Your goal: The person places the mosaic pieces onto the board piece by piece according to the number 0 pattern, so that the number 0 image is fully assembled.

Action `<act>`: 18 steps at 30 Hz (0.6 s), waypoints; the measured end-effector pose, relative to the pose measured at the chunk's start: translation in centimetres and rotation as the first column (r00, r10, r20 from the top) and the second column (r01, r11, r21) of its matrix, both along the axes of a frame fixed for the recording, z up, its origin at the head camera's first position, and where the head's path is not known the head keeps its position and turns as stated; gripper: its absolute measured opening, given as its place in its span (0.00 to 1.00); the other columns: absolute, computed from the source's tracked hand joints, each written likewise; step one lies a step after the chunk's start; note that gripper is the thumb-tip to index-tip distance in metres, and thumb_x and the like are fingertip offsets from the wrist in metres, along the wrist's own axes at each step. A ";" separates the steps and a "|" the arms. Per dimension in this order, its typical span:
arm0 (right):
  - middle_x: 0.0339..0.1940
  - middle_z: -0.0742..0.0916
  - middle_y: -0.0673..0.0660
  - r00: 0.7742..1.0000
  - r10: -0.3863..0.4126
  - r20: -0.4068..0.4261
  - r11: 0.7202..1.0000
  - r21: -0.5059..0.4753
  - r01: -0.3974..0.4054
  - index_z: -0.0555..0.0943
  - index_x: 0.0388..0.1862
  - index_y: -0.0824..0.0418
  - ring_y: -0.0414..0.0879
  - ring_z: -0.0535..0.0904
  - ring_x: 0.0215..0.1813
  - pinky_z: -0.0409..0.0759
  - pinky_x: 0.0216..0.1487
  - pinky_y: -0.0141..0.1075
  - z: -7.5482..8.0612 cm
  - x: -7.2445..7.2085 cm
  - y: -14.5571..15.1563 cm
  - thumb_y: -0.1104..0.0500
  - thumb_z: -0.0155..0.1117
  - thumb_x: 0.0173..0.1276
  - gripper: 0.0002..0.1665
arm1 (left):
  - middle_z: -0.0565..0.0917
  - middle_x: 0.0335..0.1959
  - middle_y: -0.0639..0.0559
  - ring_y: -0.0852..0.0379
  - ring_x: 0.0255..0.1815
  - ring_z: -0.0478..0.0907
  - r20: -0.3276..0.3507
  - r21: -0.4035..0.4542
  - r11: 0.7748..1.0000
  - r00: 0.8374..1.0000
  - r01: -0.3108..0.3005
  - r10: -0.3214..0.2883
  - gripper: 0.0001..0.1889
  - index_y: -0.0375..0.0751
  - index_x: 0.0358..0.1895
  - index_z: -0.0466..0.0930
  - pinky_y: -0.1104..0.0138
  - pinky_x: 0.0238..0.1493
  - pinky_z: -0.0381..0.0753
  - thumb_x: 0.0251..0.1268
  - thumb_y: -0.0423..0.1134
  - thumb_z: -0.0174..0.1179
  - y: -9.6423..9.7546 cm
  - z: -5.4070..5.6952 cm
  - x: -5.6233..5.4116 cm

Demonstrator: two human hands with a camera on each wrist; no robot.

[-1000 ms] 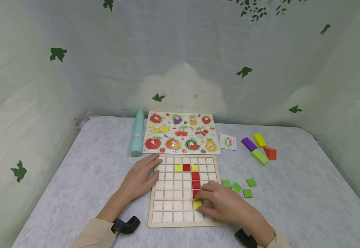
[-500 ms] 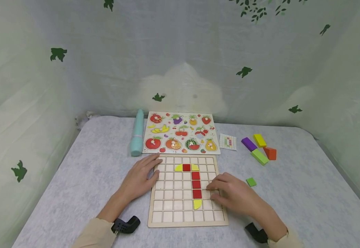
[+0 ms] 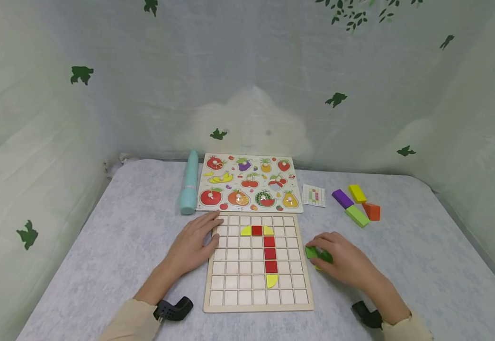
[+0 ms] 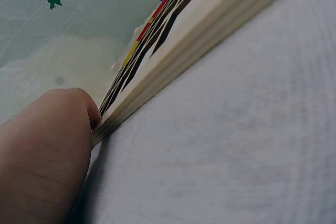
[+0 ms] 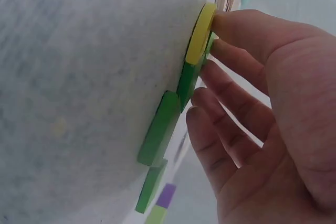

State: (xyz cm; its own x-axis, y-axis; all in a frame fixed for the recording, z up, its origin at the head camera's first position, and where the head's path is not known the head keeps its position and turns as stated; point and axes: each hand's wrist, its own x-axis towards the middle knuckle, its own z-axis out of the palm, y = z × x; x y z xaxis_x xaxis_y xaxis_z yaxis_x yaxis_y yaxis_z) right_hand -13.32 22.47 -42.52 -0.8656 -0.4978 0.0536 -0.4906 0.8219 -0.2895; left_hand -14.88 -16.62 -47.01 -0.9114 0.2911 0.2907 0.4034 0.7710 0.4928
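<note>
My left hand [image 3: 193,244] rests along the left edge of a wooden grid board [image 3: 231,283], its thumb against the side in the left wrist view. Red square tiles [image 3: 270,254] and yellow rounded tiles [image 3: 271,281] form a hooked line in the grid. My right hand [image 3: 342,260] is just right of the board, over loose tiles on the table. Its thumb and forefinger are around a green square tile [image 3: 311,252] that lies flat. In the right wrist view the thumb tip is right at a yellow rounded tile [image 5: 200,35], with more green tiles [image 5: 159,129] beside it.
Behind the board lies a fruit puzzle [image 3: 249,189], with a pale teal tapered cylinder [image 3: 189,184] at its left. A small printed pattern card [image 3: 313,195] is to its right. Purple [image 3: 343,198], yellow [image 3: 357,193], green [image 3: 357,216] and orange [image 3: 372,211] blocks sit back right.
My right hand has let go of the yellow tile in the lower grid and moved right, off the board, to the loose tiles. My left hand has stayed put.
</note>
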 end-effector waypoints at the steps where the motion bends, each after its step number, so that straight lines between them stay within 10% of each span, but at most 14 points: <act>1: 0.54 0.87 0.48 1.000 0.002 0.000 1.000 -0.004 -0.002 0.88 0.53 0.48 0.46 0.81 0.56 0.86 0.54 0.46 0.0 0.0 0.0 0.54 0.77 0.65 0.17 | 0.73 0.75 0.44 0.43 0.77 0.68 0.000 0.000 1.000 1.000 0.000 0.000 0.23 0.40 0.67 0.79 0.43 0.75 0.67 0.71 0.40 0.62 0.0 0.0 0.0; 18: 0.46 0.87 0.42 0.999 -0.047 -0.023 0.999 0.001 0.047 0.89 0.48 0.47 0.38 0.79 0.46 0.85 0.46 0.38 0.7 0.1 -0.7 0.50 0.78 0.63 0.15 | 0.73 0.75 0.44 0.43 0.77 0.68 0.000 -0.004 1.000 1.000 0.003 -0.003 0.23 0.39 0.67 0.79 0.44 0.75 0.67 0.71 0.40 0.62 0.2 0.1 0.0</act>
